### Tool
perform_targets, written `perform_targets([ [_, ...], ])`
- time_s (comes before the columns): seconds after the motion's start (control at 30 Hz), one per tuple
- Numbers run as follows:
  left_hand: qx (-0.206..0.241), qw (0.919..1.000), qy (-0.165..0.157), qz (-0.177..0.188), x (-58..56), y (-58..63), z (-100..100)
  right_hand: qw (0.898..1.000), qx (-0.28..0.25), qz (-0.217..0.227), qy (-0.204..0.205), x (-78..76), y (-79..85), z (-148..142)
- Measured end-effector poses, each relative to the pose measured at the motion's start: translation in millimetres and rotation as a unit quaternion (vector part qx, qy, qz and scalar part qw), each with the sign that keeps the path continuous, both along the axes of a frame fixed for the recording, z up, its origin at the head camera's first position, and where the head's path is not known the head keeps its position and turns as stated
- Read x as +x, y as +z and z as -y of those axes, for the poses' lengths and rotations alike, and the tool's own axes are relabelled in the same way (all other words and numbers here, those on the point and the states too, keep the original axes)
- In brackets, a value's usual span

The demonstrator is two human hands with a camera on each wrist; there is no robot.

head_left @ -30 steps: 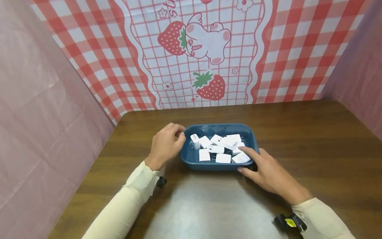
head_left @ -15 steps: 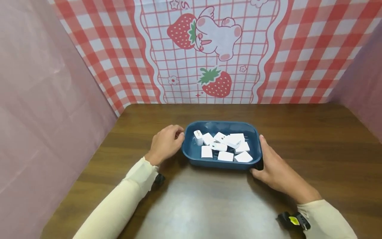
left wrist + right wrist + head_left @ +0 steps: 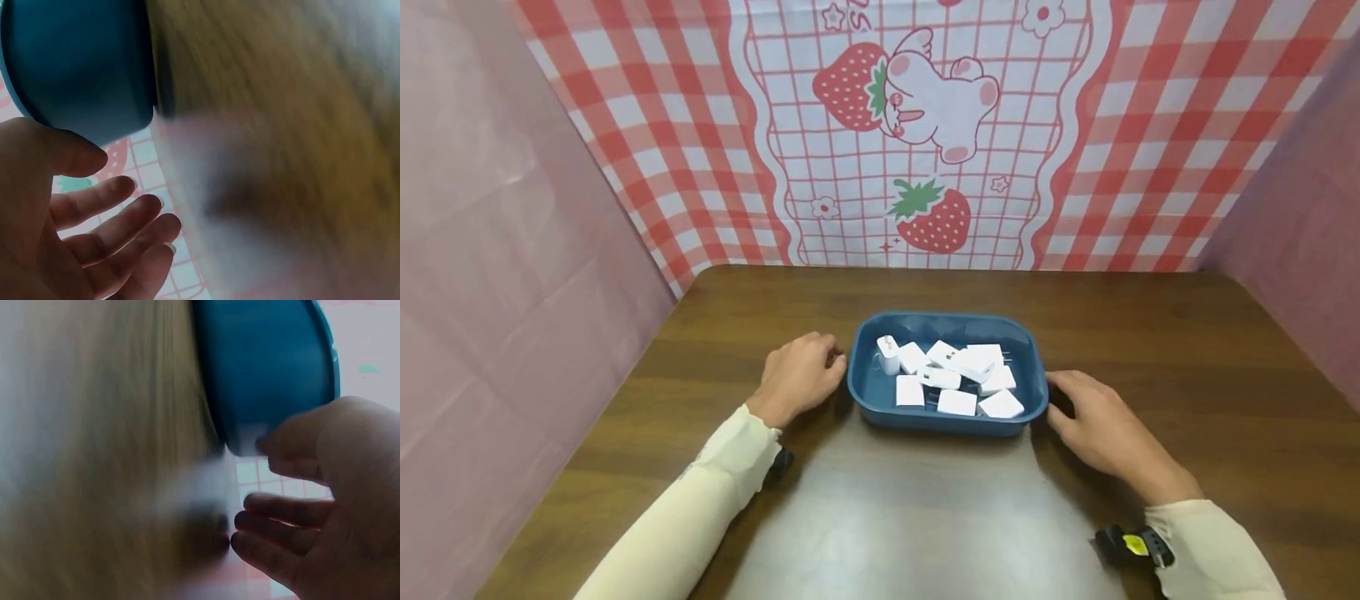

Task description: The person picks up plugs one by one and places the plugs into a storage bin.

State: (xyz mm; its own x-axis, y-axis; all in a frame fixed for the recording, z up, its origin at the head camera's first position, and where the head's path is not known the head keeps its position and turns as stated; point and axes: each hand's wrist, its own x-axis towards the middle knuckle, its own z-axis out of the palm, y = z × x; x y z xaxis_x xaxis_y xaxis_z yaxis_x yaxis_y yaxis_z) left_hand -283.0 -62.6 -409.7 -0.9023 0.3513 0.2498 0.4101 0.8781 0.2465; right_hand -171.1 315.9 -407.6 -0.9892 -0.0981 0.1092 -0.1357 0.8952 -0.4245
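A blue plastic basin (image 3: 955, 423) stands on the wooden table with several white charger plugs (image 3: 957, 402) heaped inside it. One plug (image 3: 888, 356) at the left end stands upright, prongs up. Just off the basin's left end is my left hand (image 3: 797, 375), its fingers loosely bent and holding nothing; the left wrist view shows them spread below the basin wall (image 3: 81, 62). My right hand (image 3: 1097, 421) lies by the right end, fingers relaxed and nothing gripped. In the right wrist view its thumb and forefinger are close to the wall (image 3: 269, 362); whether they touch it I cannot tell.
The wooden table (image 3: 880, 517) extends on all sides of the basin. Behind it hangs a red-and-white checked cloth (image 3: 940, 125) with strawberry prints. Pinkish cloth (image 3: 512, 250) hangs at the left, and more at the right.
My right hand has let go of the basin's right end, where its fingers were over the rim, and moved outward. My left hand has drawn slightly left and nearer. The plugs keep their arrangement.
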Motion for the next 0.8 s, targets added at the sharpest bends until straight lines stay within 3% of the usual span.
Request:
perform_targets([
  [0.13, -0.003, 0.9999, -0.007, -0.014, -1.0, -2.8, -8, 1.000, 0.029, -0.009, -0.002, -3.4, 5.0, -19],
  [0.3, -0.025, 0.9996, -0.015, -0.007, -2.8, -3.2, -15, 0.998, 0.056, 0.024, 0.008, -14.8, 7.4, -34],
  [0.53, -0.053, 0.9980, -0.031, -0.013, -19.6, 3.4, -22, 0.996, 0.081, 0.042, 0.007, -44.6, 7.0, -42],
  [0.8, -0.086, 0.9880, -0.051, -0.118, -53.1, 4.3, -20, 0.992, 0.104, 0.054, -0.045, -79.3, 15.9, -45],
])
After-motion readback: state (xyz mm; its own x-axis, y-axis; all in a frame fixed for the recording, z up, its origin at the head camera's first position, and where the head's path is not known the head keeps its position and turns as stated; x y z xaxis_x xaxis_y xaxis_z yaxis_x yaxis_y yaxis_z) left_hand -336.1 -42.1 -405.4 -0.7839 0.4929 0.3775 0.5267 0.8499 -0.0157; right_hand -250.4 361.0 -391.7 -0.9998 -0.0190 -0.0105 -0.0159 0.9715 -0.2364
